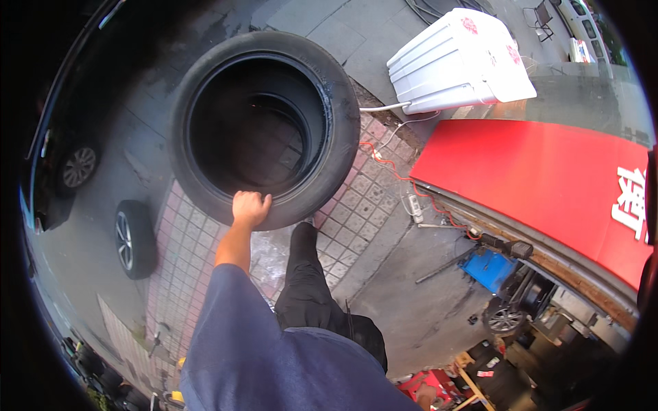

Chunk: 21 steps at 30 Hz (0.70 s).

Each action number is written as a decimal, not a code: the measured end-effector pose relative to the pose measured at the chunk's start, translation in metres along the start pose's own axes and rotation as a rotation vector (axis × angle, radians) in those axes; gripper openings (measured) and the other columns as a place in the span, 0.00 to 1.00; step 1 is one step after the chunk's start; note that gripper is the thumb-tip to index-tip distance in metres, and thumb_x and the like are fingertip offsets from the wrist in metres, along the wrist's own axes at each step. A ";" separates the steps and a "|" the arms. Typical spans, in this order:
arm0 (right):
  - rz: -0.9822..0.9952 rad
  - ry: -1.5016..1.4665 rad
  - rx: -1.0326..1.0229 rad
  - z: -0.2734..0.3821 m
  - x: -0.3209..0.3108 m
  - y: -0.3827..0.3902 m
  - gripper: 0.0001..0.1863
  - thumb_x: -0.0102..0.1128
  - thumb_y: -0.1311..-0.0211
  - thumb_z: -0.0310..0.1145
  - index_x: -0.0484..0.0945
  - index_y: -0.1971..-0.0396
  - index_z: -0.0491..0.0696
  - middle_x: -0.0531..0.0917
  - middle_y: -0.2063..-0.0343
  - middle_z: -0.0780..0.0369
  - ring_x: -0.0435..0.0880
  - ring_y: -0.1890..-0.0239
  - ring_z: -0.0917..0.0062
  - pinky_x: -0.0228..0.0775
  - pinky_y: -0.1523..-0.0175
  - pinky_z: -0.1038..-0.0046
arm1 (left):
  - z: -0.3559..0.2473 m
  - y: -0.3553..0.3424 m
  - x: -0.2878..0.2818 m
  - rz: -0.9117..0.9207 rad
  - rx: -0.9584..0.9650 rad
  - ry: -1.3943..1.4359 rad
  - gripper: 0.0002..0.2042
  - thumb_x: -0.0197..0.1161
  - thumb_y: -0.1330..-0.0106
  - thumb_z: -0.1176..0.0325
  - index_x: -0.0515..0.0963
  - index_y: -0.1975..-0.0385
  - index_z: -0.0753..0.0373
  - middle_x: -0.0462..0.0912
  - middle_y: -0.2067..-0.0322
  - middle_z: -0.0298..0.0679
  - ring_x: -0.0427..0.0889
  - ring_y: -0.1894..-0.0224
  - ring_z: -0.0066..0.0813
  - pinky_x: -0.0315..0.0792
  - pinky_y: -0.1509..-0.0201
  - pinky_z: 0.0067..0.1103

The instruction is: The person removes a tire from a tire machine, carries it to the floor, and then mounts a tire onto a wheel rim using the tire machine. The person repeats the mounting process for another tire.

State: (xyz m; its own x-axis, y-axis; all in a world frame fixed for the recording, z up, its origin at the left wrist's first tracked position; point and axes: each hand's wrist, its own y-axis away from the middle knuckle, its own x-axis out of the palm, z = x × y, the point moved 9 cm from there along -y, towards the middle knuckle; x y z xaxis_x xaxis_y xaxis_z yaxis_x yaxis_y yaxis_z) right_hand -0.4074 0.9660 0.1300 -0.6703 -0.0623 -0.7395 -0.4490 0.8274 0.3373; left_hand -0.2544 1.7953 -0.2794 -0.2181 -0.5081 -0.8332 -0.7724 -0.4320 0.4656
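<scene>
Blue cloth shirt, left grip fast on ring-shaped, dull-black rubber tire

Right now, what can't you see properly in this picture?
In the head view:
Tire: underside, hidden by its top.
Left hand: palm, hidden by its back.
Car: partly cut off by the dark rim.
Dark pile, lower left: too small and blurred to name.

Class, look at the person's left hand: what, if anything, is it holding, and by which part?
The left hand holds the black tyre by the inner edge of its near sidewall, fingers curled over it.
</scene>
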 end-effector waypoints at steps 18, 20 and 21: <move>0.072 -1.505 0.583 -0.311 0.490 0.176 0.09 0.63 0.35 0.28 0.81 0.64 0.36 0.81 0.79 0.59 0.82 0.82 0.70 0.77 0.75 0.65 | -0.010 0.048 -0.012 -0.481 0.188 -0.618 0.22 0.44 0.21 0.51 0.80 0.47 0.58 0.82 0.48 0.44 0.79 0.44 0.46 0.70 0.39 0.40; 0.422 -1.185 0.841 -0.329 0.584 0.289 0.08 0.63 0.36 0.27 0.82 0.69 0.37 0.85 0.72 0.55 0.81 0.82 0.69 0.77 0.76 0.63 | 0.007 0.041 0.001 -0.308 -0.020 -0.523 0.24 0.46 0.22 0.51 0.75 0.38 0.60 0.80 0.43 0.43 0.78 0.41 0.48 0.69 0.36 0.42; 0.556 -1.056 0.756 -0.325 0.618 0.328 0.07 0.63 0.36 0.28 0.83 0.69 0.38 0.85 0.71 0.55 0.82 0.80 0.69 0.78 0.75 0.63 | 0.013 0.040 0.006 -0.295 -0.115 -0.366 0.24 0.47 0.23 0.51 0.73 0.37 0.61 0.80 0.43 0.44 0.77 0.38 0.48 0.69 0.35 0.43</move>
State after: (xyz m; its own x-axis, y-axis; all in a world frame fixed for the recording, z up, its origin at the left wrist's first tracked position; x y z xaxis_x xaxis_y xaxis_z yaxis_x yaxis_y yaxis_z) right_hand -1.1606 1.0177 -0.0274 0.2504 0.5289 -0.8109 0.3698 0.7218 0.5850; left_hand -0.2944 1.7850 -0.2693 -0.2114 -0.0647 -0.9753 -0.7667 -0.6079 0.2065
